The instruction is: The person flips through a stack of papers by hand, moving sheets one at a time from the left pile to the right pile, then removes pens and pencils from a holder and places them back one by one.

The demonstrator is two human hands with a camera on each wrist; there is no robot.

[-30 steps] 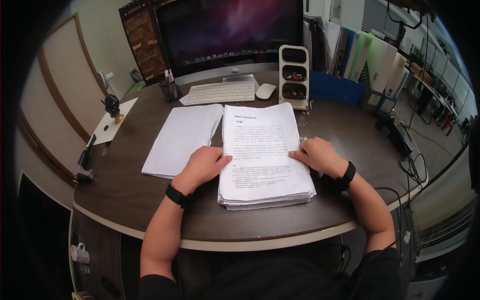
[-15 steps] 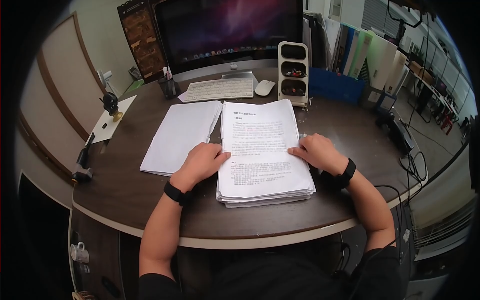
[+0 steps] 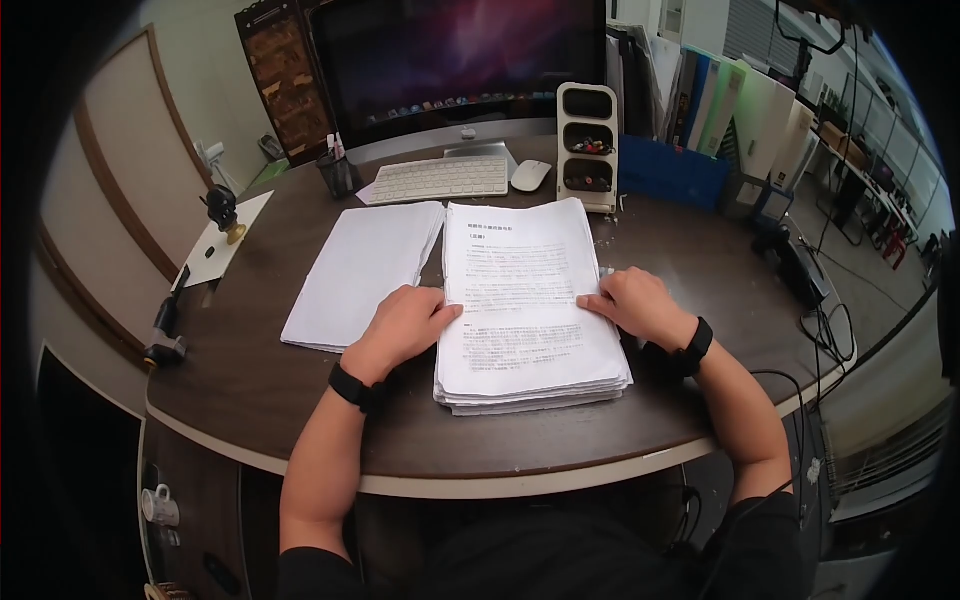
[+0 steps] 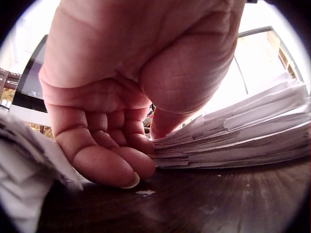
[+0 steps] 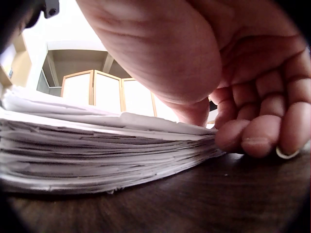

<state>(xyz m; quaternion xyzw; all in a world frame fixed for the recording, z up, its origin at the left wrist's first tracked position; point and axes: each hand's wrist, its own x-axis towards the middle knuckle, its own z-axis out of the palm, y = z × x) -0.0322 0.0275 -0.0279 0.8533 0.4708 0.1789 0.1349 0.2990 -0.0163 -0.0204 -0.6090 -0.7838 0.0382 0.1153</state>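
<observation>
A thick stack of printed paper (image 3: 520,350) lies in front of the person, its top sheet covered with lines of text. The left hand (image 3: 405,325) grips the stack's left edge, thumb on the top sheet and curled fingers (image 4: 104,165) against the side. On the opposite edge the right hand (image 3: 640,305) holds the stack the same way, its fingertips (image 5: 260,138) low by the desk. The layered sheet edges (image 5: 97,160) show unevenly in the right wrist view. Left of it lies a second, thinner pile of blank-faced paper (image 3: 365,270), close to the left hand.
Behind the stacks are a keyboard (image 3: 440,180), a mouse (image 3: 530,176), a monitor (image 3: 460,70) and a pen cup (image 3: 338,177). A three-slot organizer (image 3: 587,150) stands by upright folders (image 3: 710,110). A telephone (image 3: 790,265) with cables sits at the desk's right edge.
Both hands keep their hold on the stack's sides. The view has shifted slightly; the stack and the hands look otherwise unchanged.
</observation>
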